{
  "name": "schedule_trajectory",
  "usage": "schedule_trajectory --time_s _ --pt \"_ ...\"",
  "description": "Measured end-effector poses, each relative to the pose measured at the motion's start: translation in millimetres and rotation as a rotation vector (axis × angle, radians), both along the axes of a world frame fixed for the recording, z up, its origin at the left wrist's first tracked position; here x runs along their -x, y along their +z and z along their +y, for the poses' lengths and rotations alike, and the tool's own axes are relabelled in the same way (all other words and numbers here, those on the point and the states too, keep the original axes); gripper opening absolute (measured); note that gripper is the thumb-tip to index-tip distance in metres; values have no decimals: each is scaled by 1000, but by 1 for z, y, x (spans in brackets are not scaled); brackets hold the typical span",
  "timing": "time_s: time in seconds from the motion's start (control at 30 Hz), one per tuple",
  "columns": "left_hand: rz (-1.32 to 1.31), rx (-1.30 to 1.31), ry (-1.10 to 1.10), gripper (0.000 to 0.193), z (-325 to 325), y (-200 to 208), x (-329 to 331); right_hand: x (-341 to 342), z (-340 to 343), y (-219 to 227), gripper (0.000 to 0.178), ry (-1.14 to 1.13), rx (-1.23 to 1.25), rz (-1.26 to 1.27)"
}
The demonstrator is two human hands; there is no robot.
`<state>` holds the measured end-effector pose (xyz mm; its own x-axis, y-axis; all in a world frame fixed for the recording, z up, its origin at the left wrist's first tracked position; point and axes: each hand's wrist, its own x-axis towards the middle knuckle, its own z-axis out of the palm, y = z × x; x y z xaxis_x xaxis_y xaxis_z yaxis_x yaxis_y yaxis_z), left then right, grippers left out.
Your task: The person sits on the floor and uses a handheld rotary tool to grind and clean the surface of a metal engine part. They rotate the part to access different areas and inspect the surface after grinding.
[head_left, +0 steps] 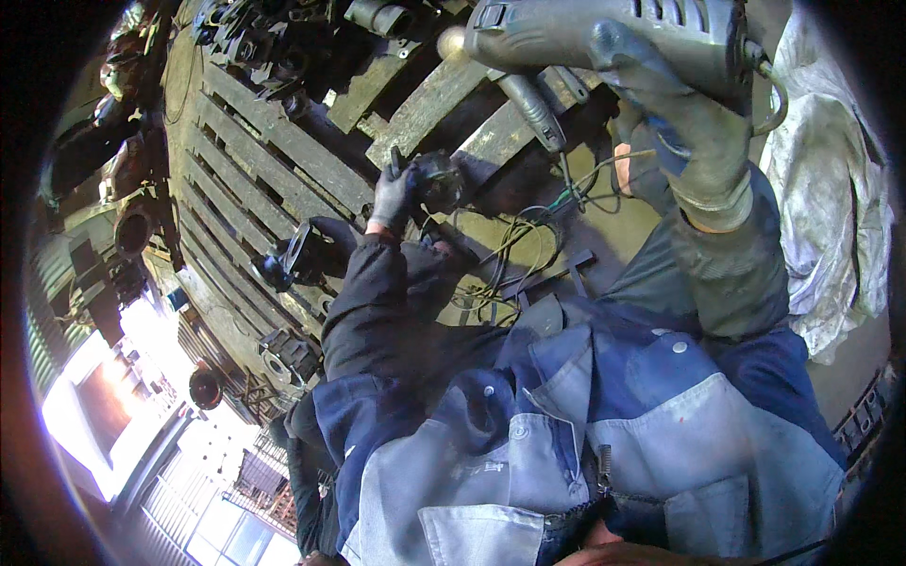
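My right hand (pixel 675 132), in a grey and blue work glove, is closed round the body of a large grey corded power tool (pixel 623 38) with vent slots. A small round yellowish tip (pixel 453 43) shows at its left end. Lower and to the left, my gloved left hand (pixel 394 195) is closed at the edge of a dark rounded metal part (pixel 440 181). The fingers' far side is hidden. Between the hands, a second, slimmer grey tool (pixel 534 111) with a cord lies on the wooden slats.
A slatted wooden pallet (pixel 250 156) spreads across the left, with dark metal castings (pixel 293 257) on it and more heaped at the top. Tangled cables (pixel 510 255) lie on the floor in front of me. A crumpled whitish sheet (pixel 826 189) hangs at right.
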<state>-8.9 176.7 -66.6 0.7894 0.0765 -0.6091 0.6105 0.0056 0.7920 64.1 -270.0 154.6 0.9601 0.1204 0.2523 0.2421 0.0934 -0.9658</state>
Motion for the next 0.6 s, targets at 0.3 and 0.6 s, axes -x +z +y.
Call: schedule_trajectory --time_s 0.3,0.6 --pt "420 369 414 33 -36 -4 36 2 -2 2 28 0 2 -22" --pt "137 -291 -25 37 -45 11 64 -5 0 19 27 -25 276 -249"
